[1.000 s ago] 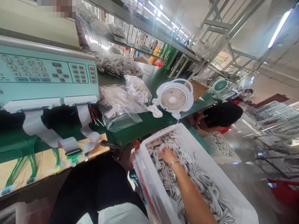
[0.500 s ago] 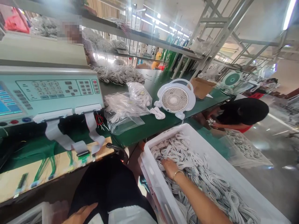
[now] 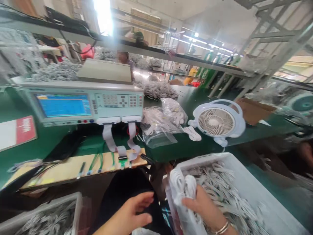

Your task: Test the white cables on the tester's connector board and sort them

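Head view, my only feed, some blur. I logged the right hand [image 3: 207, 209] at 5 o'clock, thumb and fingers closed around a bundle of white cable [image 3: 182, 186]; I counted at least two coils in it. The bundle sat over the near-left end of a white bin [image 3: 254, 182] at 4 o'clock, which held many more grey-white coils [image 3: 218, 179]. I could not tell whether bundle and rim touched. The left hand [image 3: 135, 210], between 6 and 7 o'clock, had its thumb and fingers well apart, curved and empty, near the bundle but not touching it.

Around them: tester [image 3: 85, 106] at 9 o'clock, wooden board [image 3: 70, 164] at 8, second bin [image 3: 78, 209] lower at 8, fan [image 3: 215, 122] at 3, bagged cables [image 3: 158, 122] at centre.

Risks, my judgement: a coil could slip from the right hand, since one grip bore several soft loops. A loop could snag on the bin's rim, being so close. Coils could also tangle if a trailing strand caught those below. The floor gap between bins could swallow a dropped coil.
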Tool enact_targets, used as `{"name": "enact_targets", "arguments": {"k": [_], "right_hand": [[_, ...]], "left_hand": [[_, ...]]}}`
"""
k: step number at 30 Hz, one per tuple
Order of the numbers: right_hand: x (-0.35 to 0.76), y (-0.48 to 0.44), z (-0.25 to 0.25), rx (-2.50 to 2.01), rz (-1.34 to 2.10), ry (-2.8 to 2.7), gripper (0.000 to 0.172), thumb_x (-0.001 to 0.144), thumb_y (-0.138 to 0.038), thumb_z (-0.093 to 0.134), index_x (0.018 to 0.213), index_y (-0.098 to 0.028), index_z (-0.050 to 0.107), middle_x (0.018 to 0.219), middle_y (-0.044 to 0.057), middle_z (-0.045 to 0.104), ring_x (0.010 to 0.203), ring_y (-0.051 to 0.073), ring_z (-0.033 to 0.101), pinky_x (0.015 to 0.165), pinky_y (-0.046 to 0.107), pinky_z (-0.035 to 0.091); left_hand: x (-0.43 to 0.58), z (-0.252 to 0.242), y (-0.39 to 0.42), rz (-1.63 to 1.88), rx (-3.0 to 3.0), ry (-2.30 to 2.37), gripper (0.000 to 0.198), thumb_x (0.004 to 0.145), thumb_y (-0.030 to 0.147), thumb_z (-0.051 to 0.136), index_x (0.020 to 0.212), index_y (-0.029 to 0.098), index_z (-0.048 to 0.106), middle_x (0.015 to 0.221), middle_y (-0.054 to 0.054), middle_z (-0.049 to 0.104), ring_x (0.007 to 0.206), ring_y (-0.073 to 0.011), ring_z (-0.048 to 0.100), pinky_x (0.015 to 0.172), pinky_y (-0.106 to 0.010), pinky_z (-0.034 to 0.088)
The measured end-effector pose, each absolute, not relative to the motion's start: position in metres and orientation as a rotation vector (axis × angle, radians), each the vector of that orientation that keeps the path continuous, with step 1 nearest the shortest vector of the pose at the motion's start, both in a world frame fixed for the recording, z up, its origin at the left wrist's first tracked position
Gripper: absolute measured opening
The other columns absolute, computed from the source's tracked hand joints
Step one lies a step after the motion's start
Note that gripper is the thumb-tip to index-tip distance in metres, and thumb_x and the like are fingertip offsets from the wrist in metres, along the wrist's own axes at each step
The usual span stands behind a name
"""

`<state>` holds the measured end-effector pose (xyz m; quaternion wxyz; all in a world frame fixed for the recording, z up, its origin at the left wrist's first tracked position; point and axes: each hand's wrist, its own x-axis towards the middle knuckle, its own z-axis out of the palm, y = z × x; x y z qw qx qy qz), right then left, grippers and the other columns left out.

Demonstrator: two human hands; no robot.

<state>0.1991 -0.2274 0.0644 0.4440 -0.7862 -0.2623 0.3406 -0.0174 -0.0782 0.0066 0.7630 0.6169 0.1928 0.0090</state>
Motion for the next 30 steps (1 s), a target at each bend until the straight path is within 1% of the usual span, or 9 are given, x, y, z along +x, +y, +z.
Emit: {"name": "enact_targets", "arguments": {"k": [7, 9, 11, 14, 16, 19, 24, 27, 30], "right_hand": [[0.116, -0.138, 0.049, -1.626, 1.009, -0.959, 0.055, 0.058, -0.014, 0.062, 0.11, -0.022, 0.043, 0.094, 0.001, 0.056, 0.08, 0.017, 0.053, 0.074, 0.028, 0.042], [0.114, -0.125, 0.037, -1.508, 1.162, -0.822, 0.042, 0.063, -0.023, 0.062, 0.102, -0.023, 0.046, 0.088, 0.0, 0.056, 0.071, 0.015, 0.054, 0.065, 0.027, 0.044], [0.112, -0.116, 0.021, -1.403, 1.312, -0.676, 0.016, 0.071, -0.035, 0.054, 0.073, -0.02, 0.05, 0.068, -0.002, 0.055, 0.056, 0.013, 0.053, 0.052, 0.025, 0.043], [0.105, -0.112, -0.002, -1.453, 1.386, -0.659, 0.033, 0.077, -0.041, 0.045, 0.053, -0.018, 0.042, 0.042, -0.006, 0.043, 0.036, 0.009, 0.042, 0.039, 0.022, 0.035], [0.098, -0.113, -0.009, -1.577, 1.274, -0.834, 0.016, 0.072, -0.033, 0.055, 0.075, -0.018, 0.053, 0.049, -0.005, 0.049, 0.039, 0.009, 0.043, 0.04, 0.021, 0.035], [0.087, -0.115, -0.005, -1.677, 1.026, -1.114, 0.052, 0.063, -0.02, 0.064, 0.11, -0.024, 0.043, 0.083, -0.001, 0.058, 0.062, 0.013, 0.052, 0.058, 0.024, 0.042], [0.089, -0.113, 0.016, -1.654, 0.997, -1.15, 0.016, 0.072, -0.025, 0.056, 0.087, -0.02, 0.054, 0.076, 0.0, 0.058, 0.067, 0.014, 0.053, 0.059, 0.022, 0.043], [0.097, -0.11, 0.021, -1.586, 1.185, -1.105, 0.017, 0.072, -0.032, 0.056, 0.08, -0.017, 0.055, 0.069, -0.001, 0.056, 0.057, 0.013, 0.05, 0.044, 0.019, 0.039], [0.1, -0.108, 0.018, -1.539, 1.253, -1.057, 0.03, 0.07, -0.035, 0.057, 0.094, -0.017, 0.053, 0.066, -0.001, 0.056, 0.056, 0.014, 0.052, 0.038, 0.018, 0.036]], "left_hand": [[-0.013, 0.024, -0.06, 0.476, 0.807, 0.589, 0.033, 0.073, 0.035, 0.054, 0.096, 0.013, 0.056, 0.092, -0.009, 0.061, 0.083, -0.0186, 0.056, 0.078, -0.032, 0.042], [-0.027, 0.01, -0.05, 0.484, 0.663, 0.736, 0.032, 0.071, 0.038, 0.055, 0.091, 0.013, 0.055, 0.089, -0.009, 0.062, 0.074, -0.0168, 0.058, 0.07, -0.031, 0.045], [-0.038, -0.004, -0.04, 0.509, 0.517, 0.826, 0.033, 0.069, 0.039, 0.057, 0.091, 0.015, 0.052, 0.09, -0.008, 0.061, 0.069, -0.0158, 0.058, 0.061, -0.03, 0.047], [-0.043, -0.016, -0.032, 0.549, 0.309, 0.872, 0.033, 0.068, 0.039, 0.059, 0.089, 0.015, 0.051, 0.089, -0.008, 0.06, 0.065, -0.0156, 0.059, 0.054, -0.027, 0.047], [-0.04, -0.02, -0.032, 0.553, 0.191, 0.868, 0.031, 0.068, 0.038, 0.058, 0.083, 0.012, 0.051, 0.081, -0.008, 0.061, 0.064, -0.0152, 0.059, 0.057, -0.027, 0.048], [-0.035, -0.025, -0.038, 0.517, 0.157, 0.838, 0.029, 0.068, 0.035, 0.06, 0.084, 0.012, 0.05, 0.078, -0.007, 0.06, 0.066, -0.0145, 0.059, 0.067, -0.029, 0.047], [-0.041, -0.025, -0.044, 0.576, 0.642, 0.922, 0.052, 0.066, 0.039, 0.061, 0.112, 0.022, 0.042, 0.109, -0.007, 0.054, 0.1, -0.0183, 0.05, 0.089, -0.032, 0.035], [-0.049, -0.009, -0.042, 0.635, 1.127, 0.783, 0.054, 0.065, 0.036, 0.062, 0.114, 0.02, 0.046, 0.119, -0.007, 0.048, 0.112, -0.0207, 0.038, 0.097, -0.029, 0.025], [-0.049, 0.004, -0.045, 0.492, 1.2, 0.503, 0.048, 0.072, 0.038, 0.054, 0.115, 0.018, 0.046, 0.112, -0.007, 0.053, 0.102, -0.0215, 0.047, 0.09, -0.032, 0.033]]}}
